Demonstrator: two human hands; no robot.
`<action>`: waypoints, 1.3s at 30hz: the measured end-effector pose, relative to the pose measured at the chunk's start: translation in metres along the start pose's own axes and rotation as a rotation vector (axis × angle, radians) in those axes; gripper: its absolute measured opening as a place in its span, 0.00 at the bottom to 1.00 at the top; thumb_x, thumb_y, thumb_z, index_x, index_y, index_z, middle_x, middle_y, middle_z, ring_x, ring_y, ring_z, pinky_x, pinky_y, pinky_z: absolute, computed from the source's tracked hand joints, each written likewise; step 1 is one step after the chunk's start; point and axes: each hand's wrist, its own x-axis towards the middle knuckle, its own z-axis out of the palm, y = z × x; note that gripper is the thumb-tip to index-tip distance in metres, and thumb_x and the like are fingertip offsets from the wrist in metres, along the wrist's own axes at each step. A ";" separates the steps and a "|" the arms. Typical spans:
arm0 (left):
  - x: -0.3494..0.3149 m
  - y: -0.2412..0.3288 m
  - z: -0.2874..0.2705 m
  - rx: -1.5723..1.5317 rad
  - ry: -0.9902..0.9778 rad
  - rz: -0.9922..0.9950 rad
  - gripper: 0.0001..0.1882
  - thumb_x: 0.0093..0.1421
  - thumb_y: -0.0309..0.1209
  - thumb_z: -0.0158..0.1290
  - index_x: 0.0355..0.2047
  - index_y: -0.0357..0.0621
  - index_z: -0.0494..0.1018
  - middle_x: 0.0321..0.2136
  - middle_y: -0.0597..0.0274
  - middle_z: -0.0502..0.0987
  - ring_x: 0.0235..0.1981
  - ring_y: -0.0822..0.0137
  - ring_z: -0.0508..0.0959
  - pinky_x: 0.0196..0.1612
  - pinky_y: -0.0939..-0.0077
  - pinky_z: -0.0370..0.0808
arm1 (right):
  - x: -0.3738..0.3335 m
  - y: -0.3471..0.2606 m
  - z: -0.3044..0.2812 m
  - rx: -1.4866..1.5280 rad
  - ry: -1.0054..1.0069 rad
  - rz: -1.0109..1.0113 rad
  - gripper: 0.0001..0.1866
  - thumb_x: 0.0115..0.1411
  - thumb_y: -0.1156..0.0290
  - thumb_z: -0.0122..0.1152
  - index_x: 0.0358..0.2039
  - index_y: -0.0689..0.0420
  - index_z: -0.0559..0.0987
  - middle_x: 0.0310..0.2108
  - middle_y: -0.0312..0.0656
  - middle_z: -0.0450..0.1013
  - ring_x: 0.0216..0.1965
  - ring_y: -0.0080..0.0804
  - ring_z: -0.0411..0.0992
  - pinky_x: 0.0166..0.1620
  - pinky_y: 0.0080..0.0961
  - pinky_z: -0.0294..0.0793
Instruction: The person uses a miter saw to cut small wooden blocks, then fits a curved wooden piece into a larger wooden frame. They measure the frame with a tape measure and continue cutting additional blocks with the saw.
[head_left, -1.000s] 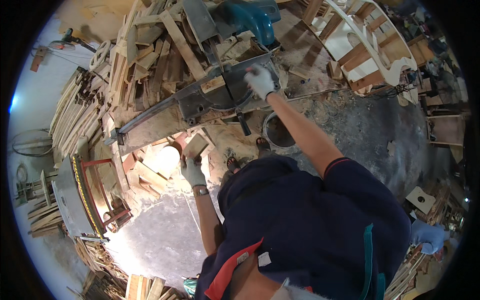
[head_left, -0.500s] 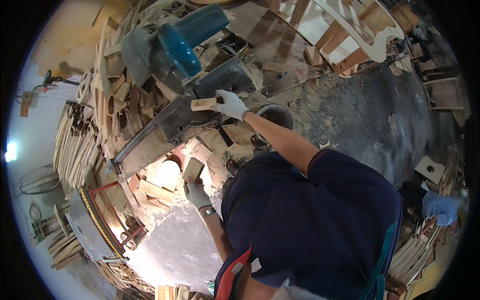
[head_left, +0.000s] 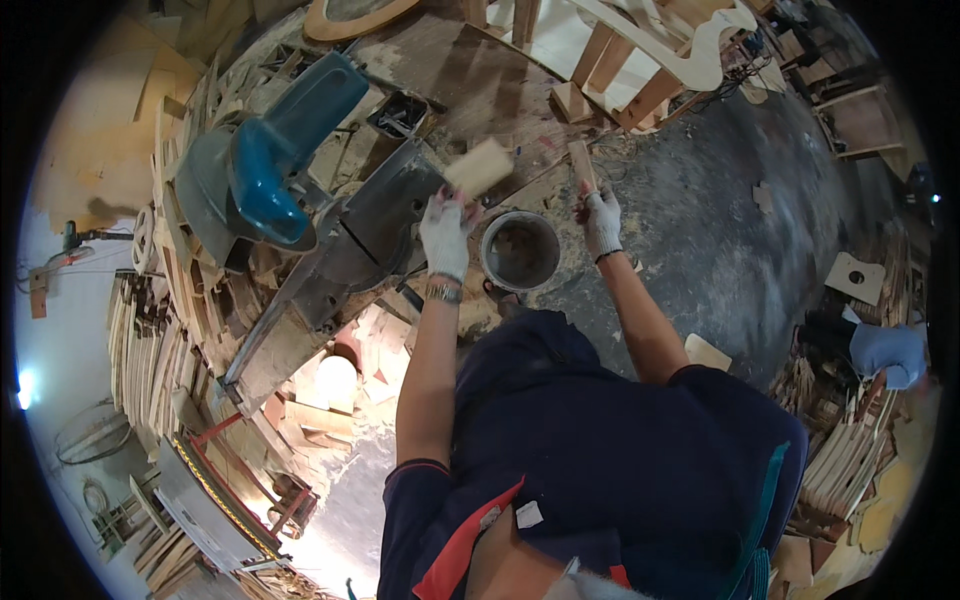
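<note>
My left hand [head_left: 445, 240], in a white knit glove with a watch at the wrist, grips a pale wood block [head_left: 480, 167] by its lower end. It is just right of the dark metal base [head_left: 375, 205] of a teal chop saw [head_left: 268, 200]. The block is slightly blurred and tilts up to the right. My right hand [head_left: 602, 225], also gloved, is closed around a narrow upright piece of wood [head_left: 582, 163]. Between and below the two hands stands a round bucket [head_left: 486, 245] with some dim contents.
A small box of tools [head_left: 400, 115] sits behind the saw base. Wooden furniture frames [head_left: 640, 60] stand at the far right. Offcuts [head_left: 320, 415] lie under a bright lamp [head_left: 336, 380] at lower left. Stacked strips [head_left: 145, 350] lean at left. Another person [head_left: 885, 350] is bent over at right.
My left hand has risen from beside the lamp to the saw base, carrying its block. My right hand has moved right, away from the saw, still with wood in it. The view has shifted.
</note>
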 end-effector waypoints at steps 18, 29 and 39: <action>-0.103 0.003 -0.136 0.326 0.304 -0.094 0.13 0.72 0.33 0.55 0.50 0.38 0.70 0.41 0.54 0.82 0.36 0.63 0.86 0.39 0.70 0.85 | 0.118 0.025 0.102 -1.288 -0.297 -1.198 0.35 0.60 0.53 0.70 0.62 0.59 0.72 0.49 0.59 0.80 0.51 0.57 0.79 0.53 0.47 0.77; -0.233 -0.020 -0.229 -0.182 0.752 0.235 0.18 0.71 0.30 0.57 0.57 0.35 0.71 0.47 0.55 0.78 0.44 0.64 0.83 0.45 0.69 0.86 | -0.048 0.053 0.190 -1.058 -0.943 -0.813 0.17 0.63 0.64 0.69 0.49 0.54 0.76 0.42 0.54 0.80 0.45 0.61 0.79 0.46 0.47 0.78; -0.190 0.034 -0.213 -0.153 0.650 0.257 0.14 0.70 0.34 0.60 0.49 0.39 0.73 0.38 0.62 0.79 0.33 0.70 0.81 0.39 0.74 0.82 | -0.117 0.134 0.307 -1.247 -1.022 -0.984 0.19 0.65 0.61 0.65 0.53 0.53 0.74 0.48 0.50 0.79 0.48 0.55 0.77 0.46 0.48 0.77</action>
